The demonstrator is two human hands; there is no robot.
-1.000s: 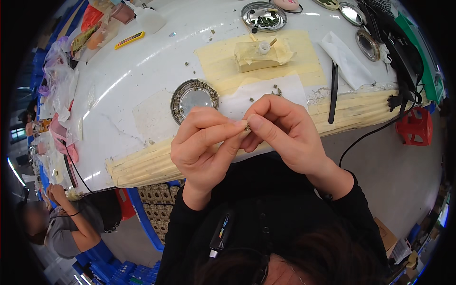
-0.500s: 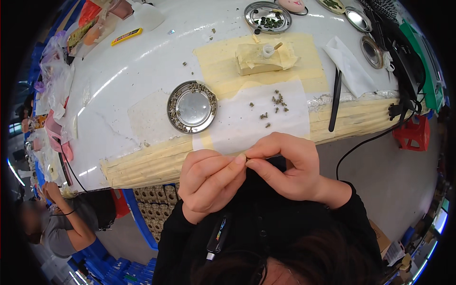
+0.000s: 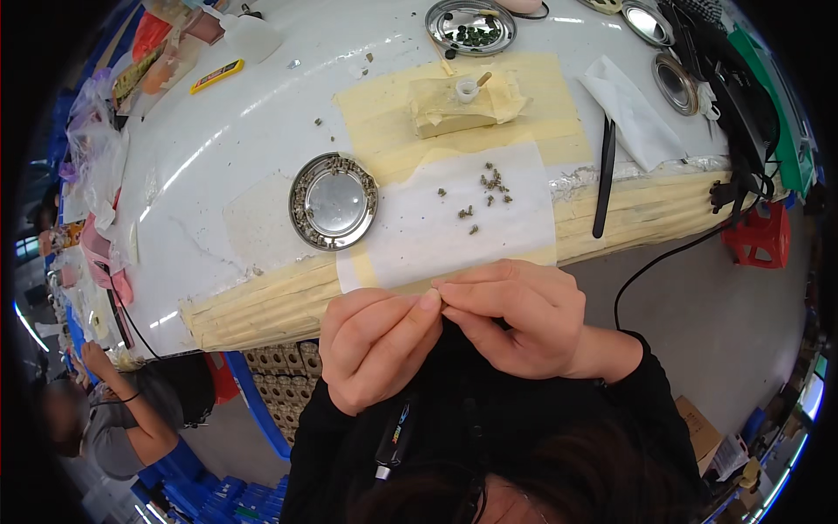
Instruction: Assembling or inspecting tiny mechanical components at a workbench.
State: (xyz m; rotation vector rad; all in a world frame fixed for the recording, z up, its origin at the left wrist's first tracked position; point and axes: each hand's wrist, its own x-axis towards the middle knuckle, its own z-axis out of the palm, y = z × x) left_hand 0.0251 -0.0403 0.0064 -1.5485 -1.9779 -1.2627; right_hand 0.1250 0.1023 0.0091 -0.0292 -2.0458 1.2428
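Fingertip to fingertip, my left hand (image 3: 375,345) and my right hand (image 3: 524,323) meet just in front of the table's near edge. Both are closed in a pinch on something tiny, mostly covered by the fingers, whose kind I cannot make out. Beyond them on a white paper sheet (image 3: 410,218) lie several small grey-brown metal-looking pieces (image 3: 495,181). To the left of the sheet stands a round metal dish (image 3: 336,208) with many similar little pieces around its inner rim.
Behind the paper sits a tape-covered block (image 3: 445,113) with a small white cup (image 3: 467,90). A black tweezer-like strip (image 3: 604,179) lies by a white cloth (image 3: 633,113). Farther back, a metal plate (image 3: 445,39) holds dark green bits. Another person (image 3: 131,419) sits at the left.
The whole view has shifted slightly, so the table's things appear farther left. My right fingers have drawn closer together, and the small dark piece between my fingertips shows less.
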